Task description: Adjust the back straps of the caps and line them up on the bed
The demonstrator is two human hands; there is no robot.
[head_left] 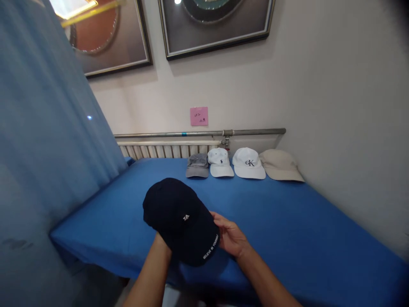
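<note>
A black baseball cap [172, 204] with small white letters on its front and white lettering along the brim edge is held above the near part of the blue-covered bed. My left hand [163, 244] reaches up under the crown and holds the cap from below; its fingers are hidden by the cap. With thumb and fingers, my right hand [230, 234] grips the right side of the brim.
Along the back of the blue sheet [271, 221] stand a grey cap [197, 164], two white caps [220, 162] and a beige cap [279, 163]. Behind them are a radiator [153, 151] and a pipe [255, 132]. A blue curtain [47, 128] hangs at left.
</note>
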